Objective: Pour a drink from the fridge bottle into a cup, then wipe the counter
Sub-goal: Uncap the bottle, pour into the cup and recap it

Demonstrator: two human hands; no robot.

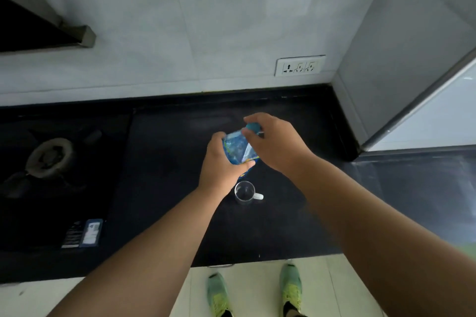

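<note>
Clear glass cup (244, 192), apparently empty, stands on my black counter (164, 162) just below my left hand (221, 162), which grips the blue bottle (239, 148); beyond, my right hand (273, 141) pinches its teal cap (253, 126).

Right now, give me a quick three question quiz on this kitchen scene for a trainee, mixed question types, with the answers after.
1. True or false: the cap is off the bottle.
2. Multiple choice: where is the glass mug?
A. In the left hand
B. On the black counter, nearer the person than the bottle
C. On the stove burner
3. Fill in: the right hand has its fingers at the bottle's ____.

Key
1. False: the cap sits on the neck.
2. B: it stands upright, looks empty, handle pointing right.
3. Cap; the left hand grips the bottle's body.
</note>
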